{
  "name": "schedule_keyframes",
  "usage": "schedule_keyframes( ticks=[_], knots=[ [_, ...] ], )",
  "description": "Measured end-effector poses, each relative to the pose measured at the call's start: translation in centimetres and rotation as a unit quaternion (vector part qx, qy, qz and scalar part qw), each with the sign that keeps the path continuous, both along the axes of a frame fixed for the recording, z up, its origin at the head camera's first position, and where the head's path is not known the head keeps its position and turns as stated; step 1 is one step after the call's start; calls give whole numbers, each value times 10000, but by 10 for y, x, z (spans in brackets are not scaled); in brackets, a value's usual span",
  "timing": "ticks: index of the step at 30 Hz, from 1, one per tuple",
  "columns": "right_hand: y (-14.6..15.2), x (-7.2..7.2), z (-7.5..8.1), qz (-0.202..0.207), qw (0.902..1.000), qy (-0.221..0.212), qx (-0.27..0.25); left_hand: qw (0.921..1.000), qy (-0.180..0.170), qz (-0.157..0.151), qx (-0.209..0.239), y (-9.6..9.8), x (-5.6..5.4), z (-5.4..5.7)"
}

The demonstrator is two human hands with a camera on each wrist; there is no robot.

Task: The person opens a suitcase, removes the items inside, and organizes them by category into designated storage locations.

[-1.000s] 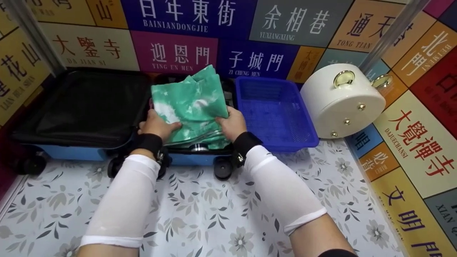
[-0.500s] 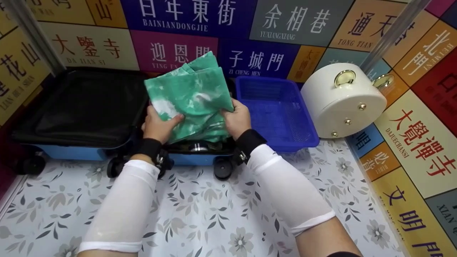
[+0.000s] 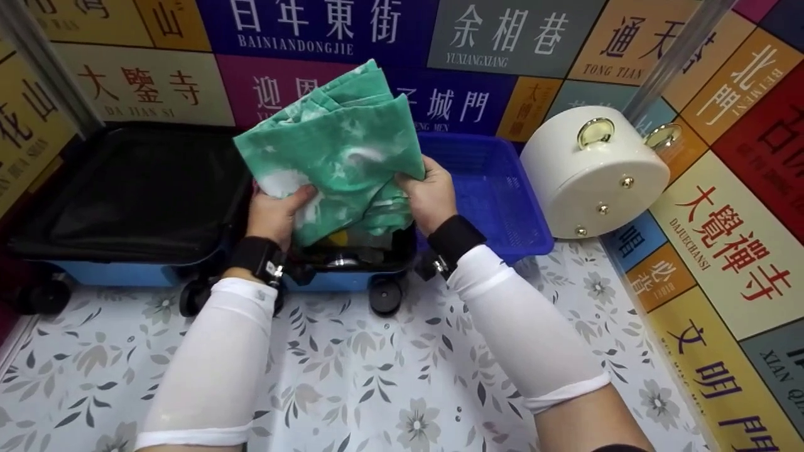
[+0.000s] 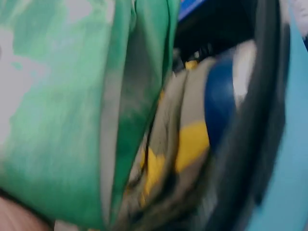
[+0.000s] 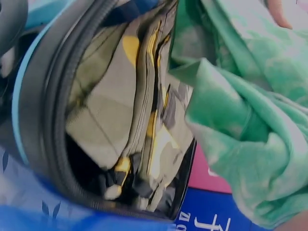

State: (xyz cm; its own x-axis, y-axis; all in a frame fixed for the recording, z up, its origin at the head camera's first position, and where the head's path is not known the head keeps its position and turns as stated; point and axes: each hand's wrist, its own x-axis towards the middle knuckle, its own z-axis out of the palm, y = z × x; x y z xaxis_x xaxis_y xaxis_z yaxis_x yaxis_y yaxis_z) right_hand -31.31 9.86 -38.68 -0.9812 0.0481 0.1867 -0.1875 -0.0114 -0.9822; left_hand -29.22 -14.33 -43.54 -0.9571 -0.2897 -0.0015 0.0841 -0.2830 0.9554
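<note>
Both hands hold a folded green-and-white tie-dye cloth (image 3: 339,150) up over the right half of an open blue suitcase (image 3: 333,282). My left hand (image 3: 271,216) grips its lower left side, thumb across the front. At the right edge, my right hand (image 3: 433,196) pinches it between thumb and fingers. The cloth's layers (image 5: 240,115) hang loosely in the right wrist view. Beneath it, inside the suitcase half, lies a zippered camouflage-patterned bag (image 5: 110,91) in khaki, grey and yellow. A round dark blue and white item (image 4: 220,101) shows near the suitcase rim.
The suitcase's left half (image 3: 125,188) lies with a black cover over it; wheels (image 3: 385,297) face me. A blue plastic basket (image 3: 534,232) stands to the right, partly behind the right hand. Beyond it is a white round case (image 3: 590,176) with gold handles. Sign-printed walls enclose the back and sides.
Both hands have lifted the cloth up out of the suitcase half and toward the camera, uncovering more of what lies inside. The head view has shifted slightly.
</note>
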Motion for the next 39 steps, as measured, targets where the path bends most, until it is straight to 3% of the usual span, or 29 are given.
schedule_keyframes(
  ticks=[5,11,16,20,25,31,36,39],
  knots=[
    [22,-4,5,-227,9979,283,536,9973,-155,-240,-682,20,-4,14],
    [54,-8,6,-798,9892,515,1119,9853,-73,-682,-1567,45,-7,30],
    [79,-12,4,-1376,9866,271,832,9774,186,-1045,-1830,69,-11,40],
    [100,-17,2,-1616,9861,132,369,9698,404,-1363,-1980,91,-16,40],
    [128,-23,-8,-1911,9813,-77,218,9411,222,-2016,-2706,118,-16,34],
    [158,-23,-25,-2129,9683,-512,1202,9062,51,-2625,-3315,147,-14,19],
    [177,-19,-37,-2001,9549,-752,2060,8708,-316,-2694,-4100,167,-12,4],
    [186,-16,-39,-1709,9529,-862,2351,8582,-463,-2666,-4361,176,-11,-2]
  ],
)
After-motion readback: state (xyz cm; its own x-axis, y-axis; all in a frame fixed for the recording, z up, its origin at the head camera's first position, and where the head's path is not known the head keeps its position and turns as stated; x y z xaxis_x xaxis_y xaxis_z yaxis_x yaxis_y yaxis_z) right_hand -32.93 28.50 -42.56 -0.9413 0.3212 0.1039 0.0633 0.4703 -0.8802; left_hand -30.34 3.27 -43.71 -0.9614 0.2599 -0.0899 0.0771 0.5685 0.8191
